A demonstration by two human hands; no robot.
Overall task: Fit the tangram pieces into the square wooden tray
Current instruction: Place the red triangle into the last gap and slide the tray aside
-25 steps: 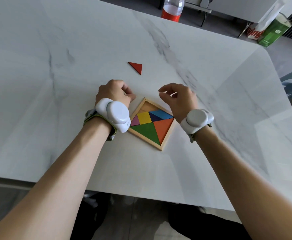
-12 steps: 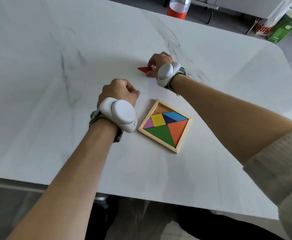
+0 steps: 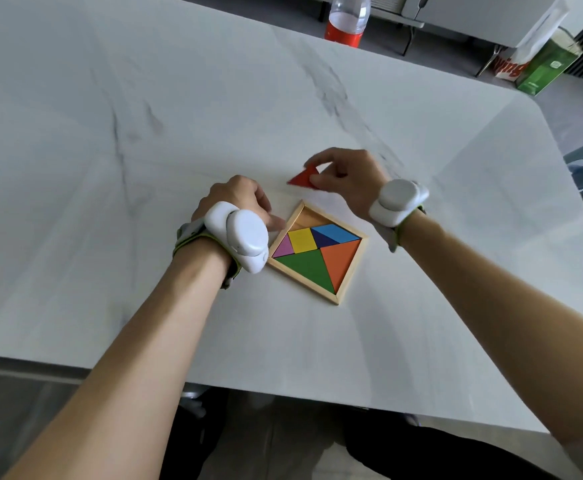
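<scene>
The square wooden tray (image 3: 349, 275) lies corner-on in the middle of the white marble table. It holds green, orange, yellow, blue, dark blue and purple pieces, with a bare wooden triangle (image 3: 305, 218) open at its far corner. My right hand (image 3: 347, 176) pinches a red triangle (image 3: 302, 178) just beyond that far corner, a little above the table. My left hand (image 3: 238, 199) rests curled at the tray's left edge, fingertips touching the frame, with nothing held.
A plastic bottle with red liquid (image 3: 347, 17) stands at the table's far edge. A green carton (image 3: 546, 65) and a white bag sit on the floor beyond the far right corner. The table's near edge (image 3: 283, 393) runs under my forearms.
My right hand reached out to the red triangle, gripped it and carried it back toward the tray's far corner. My left hand stayed beside the tray.
</scene>
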